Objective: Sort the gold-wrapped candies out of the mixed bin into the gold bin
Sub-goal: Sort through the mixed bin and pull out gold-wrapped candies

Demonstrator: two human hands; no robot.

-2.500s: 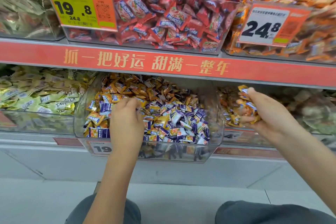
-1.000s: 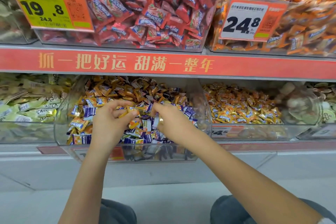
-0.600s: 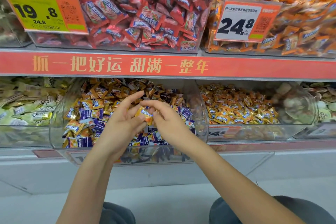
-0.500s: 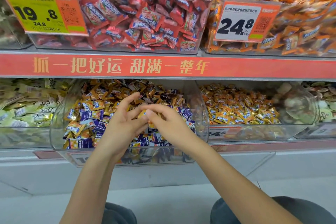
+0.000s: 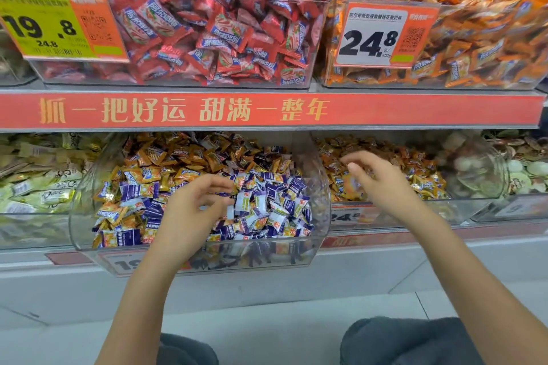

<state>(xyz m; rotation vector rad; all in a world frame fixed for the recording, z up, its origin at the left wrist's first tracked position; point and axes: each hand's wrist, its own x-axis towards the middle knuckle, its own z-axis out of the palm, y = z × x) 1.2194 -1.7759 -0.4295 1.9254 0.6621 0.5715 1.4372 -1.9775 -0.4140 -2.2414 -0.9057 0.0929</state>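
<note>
The clear mixed bin in the middle of the lower shelf holds gold-wrapped candies at the back and purple-and-white ones at the front. My left hand hovers over its front part, fingers loosely bent, thumb apart from them, holding nothing. The gold bin stands just to the right, filled with gold candies. My right hand is over the gold bin's left side, palm down, fingers loosely bent and slightly blurred. No candy shows between them.
A red shelf strip with gold lettering runs above the lower bins. Bins of red candies and orange candies sit above it. Pale green candies lie left, round sweets far right. My knees are below.
Half a second ago both hands met over the mixed bin around a gold candy. My right hand has since swung right over the gold bin; my left hand stayed and lowered slightly.
</note>
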